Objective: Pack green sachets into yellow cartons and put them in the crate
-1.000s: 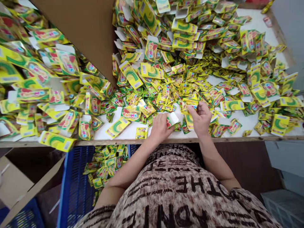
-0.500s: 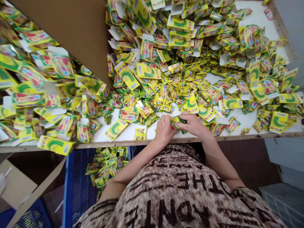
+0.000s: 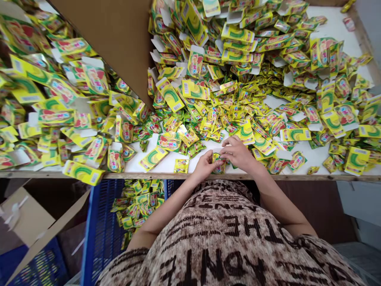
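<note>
My left hand (image 3: pixel 205 166) and my right hand (image 3: pixel 239 153) meet at the near edge of the white table (image 3: pixel 166 165). Both are closed on one small yellow-green carton (image 3: pixel 219 161), which sits between my fingers with its white flap up. Right behind my hands lies a heap of small yellow-green sachets (image 3: pixel 226 115). Folded cartons of the same print (image 3: pixel 235 33) are piled farther back and to both sides.
A brown cardboard sheet (image 3: pixel 119 35) leans over the table at the back left. Below the table edge on the left stands a blue plastic crate (image 3: pixel 101 230) with several filled packs in it (image 3: pixel 137 202). A loose carton (image 3: pixel 81 172) overhangs the table edge.
My right hand came back from the sachet heap to my left hand. Both hands now close on the carton nearer the table edge.
</note>
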A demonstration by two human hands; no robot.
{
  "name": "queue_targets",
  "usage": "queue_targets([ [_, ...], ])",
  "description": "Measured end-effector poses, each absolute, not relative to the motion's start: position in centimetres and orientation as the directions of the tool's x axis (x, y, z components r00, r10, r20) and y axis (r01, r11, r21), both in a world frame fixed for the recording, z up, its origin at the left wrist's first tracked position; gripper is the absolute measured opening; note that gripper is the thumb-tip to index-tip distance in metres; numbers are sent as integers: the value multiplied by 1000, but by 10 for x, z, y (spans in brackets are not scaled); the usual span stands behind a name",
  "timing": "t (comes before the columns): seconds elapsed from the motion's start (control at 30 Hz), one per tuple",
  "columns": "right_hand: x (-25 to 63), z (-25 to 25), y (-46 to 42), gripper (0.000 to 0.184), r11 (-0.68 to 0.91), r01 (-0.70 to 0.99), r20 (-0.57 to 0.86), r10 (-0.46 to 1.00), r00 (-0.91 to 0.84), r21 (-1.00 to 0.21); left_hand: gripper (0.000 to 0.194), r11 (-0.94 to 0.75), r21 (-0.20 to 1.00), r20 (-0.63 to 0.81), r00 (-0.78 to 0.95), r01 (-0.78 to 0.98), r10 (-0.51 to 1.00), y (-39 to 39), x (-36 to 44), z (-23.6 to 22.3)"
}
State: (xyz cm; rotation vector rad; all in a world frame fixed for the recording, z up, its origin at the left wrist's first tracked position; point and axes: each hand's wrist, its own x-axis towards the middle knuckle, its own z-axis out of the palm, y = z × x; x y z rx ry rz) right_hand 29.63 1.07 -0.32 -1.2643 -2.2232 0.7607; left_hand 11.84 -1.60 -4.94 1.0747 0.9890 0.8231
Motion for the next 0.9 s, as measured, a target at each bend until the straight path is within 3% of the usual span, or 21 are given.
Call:
queue_targets([
  [0.1,296,-7,4,17,456,581,76,825,-560,-674,41,288,956,-250,354,-57,901,-20,116,-53],
  [0.17,297,-9,-2,17,406,533,87,847,-524,-742,44,305,951,-268,342,-57,901,-22,114,-55],
  [0.27,301,-14,-14,20,126,423,45,980,-195,-897,45,364,922,-300,351,-133,887,-24,112,-52],
  [0.33,303,-18,-22,26,-147,245,-163,986,-45,-958,46,443,864,-336,382,-239,861,-25,110,-47],
  [0.4,302,-20,-29,30,-357,47,-360,930,-80,-933,43,533,792,-388,429,-297,816,-23,107,-42],
  [0.47,297,-20,-31,30,-456,-87,-440,884,-159,-886,34,587,761,-439,446,-276,780,-20,105,-37],
  [0.67,280,-14,-17,17,-524,-115,-518,852,-78,-844,30,554,791,-461,340,-262,820,-8,106,-29],
  [0.9,270,-18,-13,19,-571,-213,-584,812,-2,-793,33,517,816,-424,341,-257,839,-6,103,-34],
])
